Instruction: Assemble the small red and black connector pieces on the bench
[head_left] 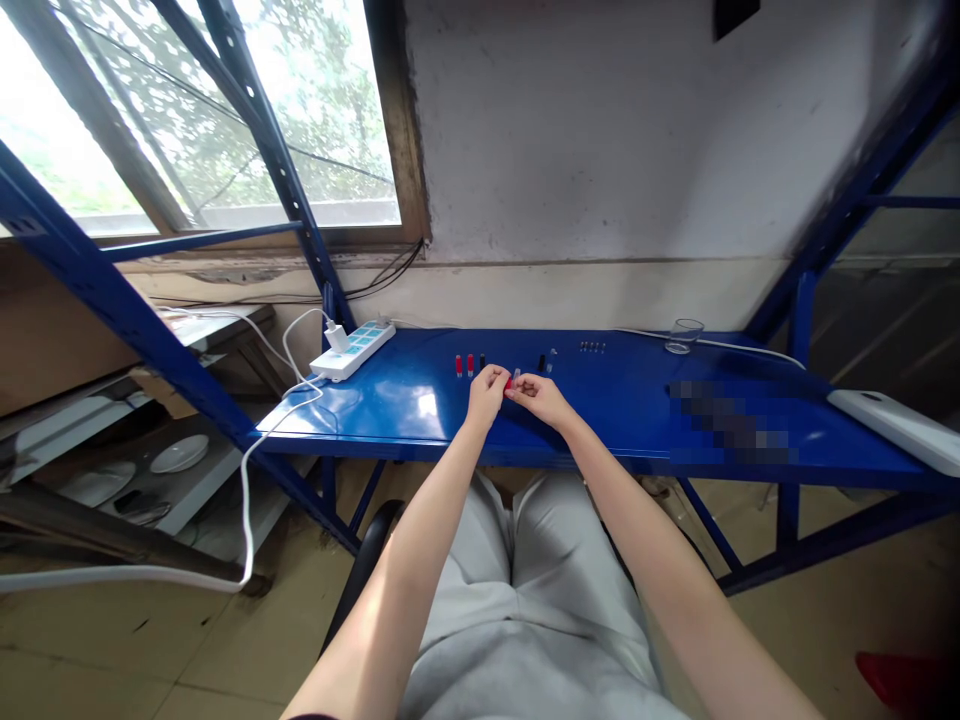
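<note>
Over the front of the blue table, my left hand is closed in a pinch on a small red tube-like piece. My right hand pinches the same piece from the other side, its fingertips almost meeting the left ones. The fingers hide most of the piece. Just behind them stands a small clear piece. Left of my hands are two small red tubes with pale ends, a left one and a right one, beside a black piece. Another black piece stands behind my right hand, near a clear bit.
A white power strip with a plugged-in cable lies at the table's left. Several tiny parts stand in a row at the back, with a glass further right. A white flat object rests at the right end. Blue posts frame the table.
</note>
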